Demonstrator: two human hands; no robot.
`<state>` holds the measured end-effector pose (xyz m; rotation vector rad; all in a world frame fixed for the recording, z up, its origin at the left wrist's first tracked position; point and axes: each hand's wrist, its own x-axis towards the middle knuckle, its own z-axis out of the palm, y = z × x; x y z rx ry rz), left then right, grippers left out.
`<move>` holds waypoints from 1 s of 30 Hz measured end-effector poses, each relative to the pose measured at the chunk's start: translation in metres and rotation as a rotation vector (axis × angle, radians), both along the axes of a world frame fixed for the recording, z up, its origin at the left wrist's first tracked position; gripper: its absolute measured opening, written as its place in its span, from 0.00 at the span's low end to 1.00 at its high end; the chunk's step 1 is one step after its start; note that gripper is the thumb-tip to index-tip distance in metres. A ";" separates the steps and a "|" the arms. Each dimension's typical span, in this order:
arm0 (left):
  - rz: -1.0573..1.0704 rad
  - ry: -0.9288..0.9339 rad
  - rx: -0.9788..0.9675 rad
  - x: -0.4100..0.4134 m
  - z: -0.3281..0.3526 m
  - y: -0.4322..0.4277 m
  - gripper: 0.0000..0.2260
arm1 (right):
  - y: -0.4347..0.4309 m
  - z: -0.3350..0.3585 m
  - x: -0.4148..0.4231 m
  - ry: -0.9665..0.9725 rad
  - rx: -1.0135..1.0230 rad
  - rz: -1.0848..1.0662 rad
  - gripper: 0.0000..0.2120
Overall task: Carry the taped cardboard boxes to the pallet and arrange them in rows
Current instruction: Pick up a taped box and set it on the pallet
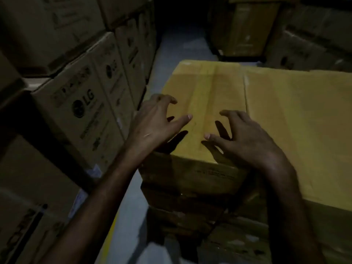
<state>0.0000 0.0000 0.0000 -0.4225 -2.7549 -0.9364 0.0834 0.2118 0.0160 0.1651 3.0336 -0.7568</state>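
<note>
- Hands reach forward side by side over the top of a taped cardboard box [224, 96]; bare forearms come in from the bottom of the view.
- Left hand [158, 121] is over the box's left edge, fingers spread and gently bent, thumb pointing inward across the top. It holds nothing.
- Right hand [245, 138] is over the near right part of the same top, fingers fanned and loosely curved, thumb pointing toward the left thumb. It too holds nothing.
- Dark finger shadows fall on the cardboard beneath both hands; whether any fingertip touches the surface cannot be told.
- The box lies directly ahead, lit yellow, with a wide tape band [204, 82] running along the middle of its top, between the two hands.
- Its near side face [209, 172] carries a line of small print too blurred to read.
- It rests on top of darker boxes below [181, 202].
- A second yellow-lit box [297, 121] sits flush against its right side, tops level, with a thin seam between them.
- To the left, across a strip of pale floor [167, 60], stands a tall stack of LG-printed cartons [82, 107], the view tilting them.
- A yellow floor line [109, 233] runs along the foot of that stack.
- More cartons [247, 31] stand in deep shadow at the far right.
</note>
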 end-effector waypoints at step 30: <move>-0.115 -0.472 0.336 -0.045 -0.033 -0.081 0.52 | -0.044 -0.029 -0.004 0.079 -0.165 -0.406 0.53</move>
